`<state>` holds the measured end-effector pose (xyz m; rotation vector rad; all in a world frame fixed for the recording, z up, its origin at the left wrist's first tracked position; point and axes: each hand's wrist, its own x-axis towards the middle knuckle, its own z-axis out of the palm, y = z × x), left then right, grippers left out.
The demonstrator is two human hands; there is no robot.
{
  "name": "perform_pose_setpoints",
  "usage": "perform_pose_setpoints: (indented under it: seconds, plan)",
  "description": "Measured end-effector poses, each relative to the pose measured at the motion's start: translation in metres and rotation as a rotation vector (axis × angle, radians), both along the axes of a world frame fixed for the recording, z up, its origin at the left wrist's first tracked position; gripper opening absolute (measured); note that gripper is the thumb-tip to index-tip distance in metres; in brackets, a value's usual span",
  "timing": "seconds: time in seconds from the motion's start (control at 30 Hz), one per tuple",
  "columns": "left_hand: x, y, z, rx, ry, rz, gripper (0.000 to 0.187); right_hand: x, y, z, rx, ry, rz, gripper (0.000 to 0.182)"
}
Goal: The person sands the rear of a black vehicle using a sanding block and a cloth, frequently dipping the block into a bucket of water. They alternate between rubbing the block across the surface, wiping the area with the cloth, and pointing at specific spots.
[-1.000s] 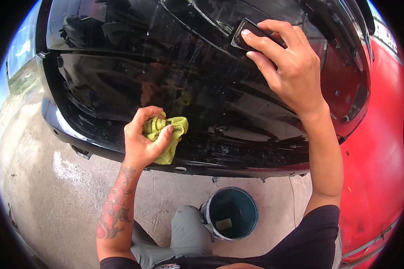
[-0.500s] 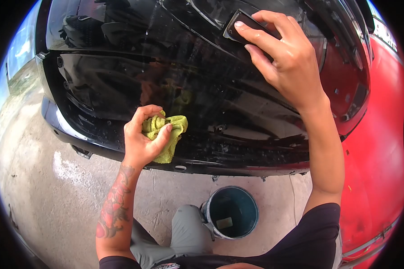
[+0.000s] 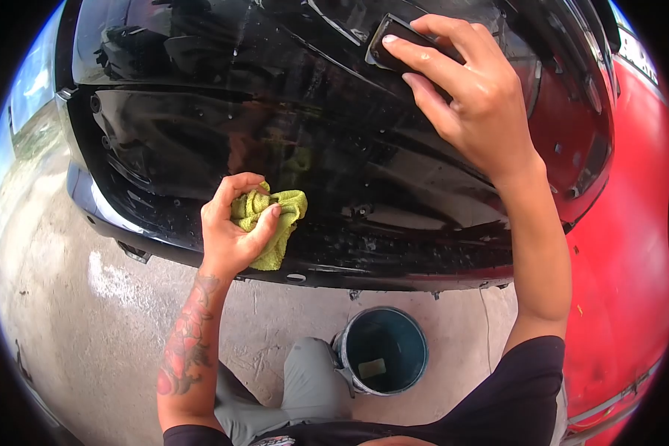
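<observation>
The left grip [image 3: 234,227] is closed around a bunched yellow-green cloth [image 3: 290,212], with the thumb across it and a loose end hanging out toward the lower edge of a glossy black car panel [image 3: 320,167]. Farther forward and to the right of that grip, the right grip [image 3: 479,97] holds a dark flat block [image 3: 381,53], its fingers spread over the top and the thumb along the near side, with the block against the panel. White specks and smears mark the black surface between the two grips. Below them, between the forearms, a dark bucket [image 3: 407,338] stands on the concrete floor [image 3: 119,334] beside the person's grey-clad knee [image 3: 308,379]; a pale rectangular piece [image 3: 372,367] lies inside it. To the right of the right grip is a red car body [image 3: 624,245].
</observation>
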<state>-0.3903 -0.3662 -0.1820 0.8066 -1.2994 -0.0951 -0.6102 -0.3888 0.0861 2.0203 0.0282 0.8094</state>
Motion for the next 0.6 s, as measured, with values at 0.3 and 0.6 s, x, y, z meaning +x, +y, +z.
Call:
perform_pose_setpoints:
  seconds: [0.3,0.6]
  plan:
    - [0.0,0.0,0.0,0.001,-0.008,0.007,0.039,0.009,-0.006,0.001,-0.02,-0.022,0.051,0.037]
    - [-0.001,0.002,0.0,0.034,-0.025,-0.012,0.037,0.018,-0.018,0.005,-0.087,-0.055,0.109,0.035]
